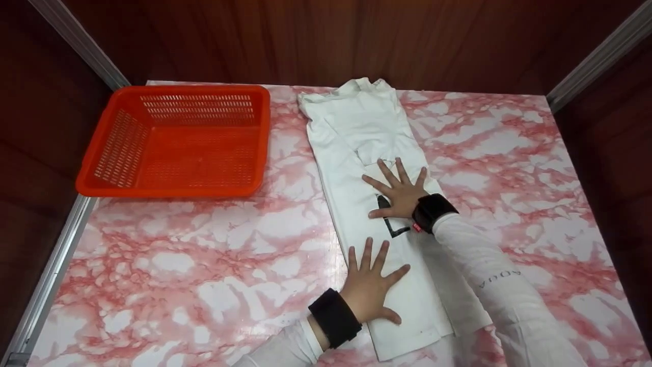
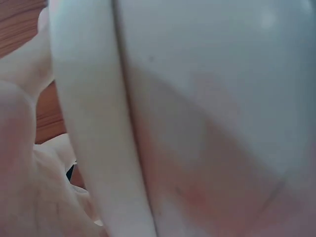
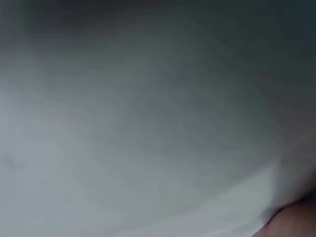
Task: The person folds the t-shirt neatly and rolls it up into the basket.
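A white garment [image 1: 351, 132], folded into a long narrow strip, lies on the table and has a dark printed mark near its middle. My right hand [image 1: 402, 196] rests on it beside that mark, fingers spread and straight. Nearer the front, my left hand [image 1: 369, 290] lies on the strip's left edge, its fingers also spread. In the left wrist view, the folded cloth edge [image 2: 94, 108] passes close by the left hand [image 2: 29, 177]. Blurred white cloth [image 3: 123, 148] fills most of the right wrist view, with a bit of skin at the lower right corner.
An orange plastic basket [image 1: 173, 191] with slotted walls stands at the back left of the red-and-white marbled table [image 1: 168, 265]. Dark wooden panels [image 1: 326, 41] enclose the back and sides, with metal strips [image 1: 99, 51] at the corners.
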Available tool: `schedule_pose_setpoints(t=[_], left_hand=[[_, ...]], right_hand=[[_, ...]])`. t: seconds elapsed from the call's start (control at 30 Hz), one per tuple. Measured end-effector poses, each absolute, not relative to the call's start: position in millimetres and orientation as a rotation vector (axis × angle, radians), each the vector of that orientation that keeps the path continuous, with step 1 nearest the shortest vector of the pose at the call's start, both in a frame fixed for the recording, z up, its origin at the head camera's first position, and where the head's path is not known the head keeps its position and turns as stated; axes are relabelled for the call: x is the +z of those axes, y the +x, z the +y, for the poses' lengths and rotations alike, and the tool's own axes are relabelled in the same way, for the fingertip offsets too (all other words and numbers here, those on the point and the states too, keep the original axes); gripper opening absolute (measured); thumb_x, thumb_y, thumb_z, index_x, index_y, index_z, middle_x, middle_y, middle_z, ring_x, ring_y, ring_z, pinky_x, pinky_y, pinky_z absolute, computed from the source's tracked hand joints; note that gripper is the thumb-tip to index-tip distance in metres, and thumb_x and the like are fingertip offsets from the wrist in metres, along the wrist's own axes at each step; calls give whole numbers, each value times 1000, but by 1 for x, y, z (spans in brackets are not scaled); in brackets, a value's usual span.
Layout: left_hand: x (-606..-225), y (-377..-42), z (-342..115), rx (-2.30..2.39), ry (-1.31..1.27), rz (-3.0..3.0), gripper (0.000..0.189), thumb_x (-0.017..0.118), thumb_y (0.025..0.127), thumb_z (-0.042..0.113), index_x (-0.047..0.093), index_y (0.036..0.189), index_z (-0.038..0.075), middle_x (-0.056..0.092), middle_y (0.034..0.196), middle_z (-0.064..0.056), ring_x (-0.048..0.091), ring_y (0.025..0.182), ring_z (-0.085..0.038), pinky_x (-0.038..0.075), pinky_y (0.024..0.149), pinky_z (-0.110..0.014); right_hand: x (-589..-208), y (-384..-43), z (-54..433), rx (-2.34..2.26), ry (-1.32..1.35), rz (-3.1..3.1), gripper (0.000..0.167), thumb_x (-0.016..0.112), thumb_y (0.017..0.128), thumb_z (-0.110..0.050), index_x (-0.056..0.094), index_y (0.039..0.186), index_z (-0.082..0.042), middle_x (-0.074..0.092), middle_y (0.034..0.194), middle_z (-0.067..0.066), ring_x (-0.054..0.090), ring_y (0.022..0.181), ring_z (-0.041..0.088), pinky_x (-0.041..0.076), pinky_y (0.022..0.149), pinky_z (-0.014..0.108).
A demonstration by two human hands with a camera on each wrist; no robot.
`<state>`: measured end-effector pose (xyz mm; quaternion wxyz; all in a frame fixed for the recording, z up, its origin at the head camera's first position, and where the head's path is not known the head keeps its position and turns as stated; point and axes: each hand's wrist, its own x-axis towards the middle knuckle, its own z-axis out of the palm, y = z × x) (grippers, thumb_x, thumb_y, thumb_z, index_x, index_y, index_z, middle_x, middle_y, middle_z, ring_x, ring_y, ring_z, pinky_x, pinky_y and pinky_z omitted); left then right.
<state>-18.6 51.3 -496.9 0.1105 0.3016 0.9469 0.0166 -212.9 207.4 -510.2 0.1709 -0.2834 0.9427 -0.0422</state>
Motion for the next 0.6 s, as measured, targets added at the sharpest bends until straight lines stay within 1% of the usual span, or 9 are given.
schedule_pose_setpoints(t=[0.2,0.4,0.6], left_hand=[[-494,-21,52,37,895,2760,104,60,57,81,23,147,43,9,157,-17,6,141,-47,20,103,-68],[-493,-23,44,79,909,2732,103,64,58,78,25,147,42,8,158,-17,5,141,-46,20,104,-67],[-494,-25,38,132,943,2706,102,65,59,76,26,147,41,7,157,-18,4,141,-47,20,103,-68]], right_hand=[[-513,-213,208,-117,-782,2694,92,42,73,-83,3,148,-47,-19,158,0,-25,140,37,-13,93,78],[-522,-214,207,-102,-772,2724,92,34,69,-89,-2,146,-52,-22,156,-5,-27,139,34,-12,94,77],[-517,-210,204,-109,-722,2711,92,37,71,-86,0,147,-50,-22,157,-3,-26,140,34,-13,94,77]])
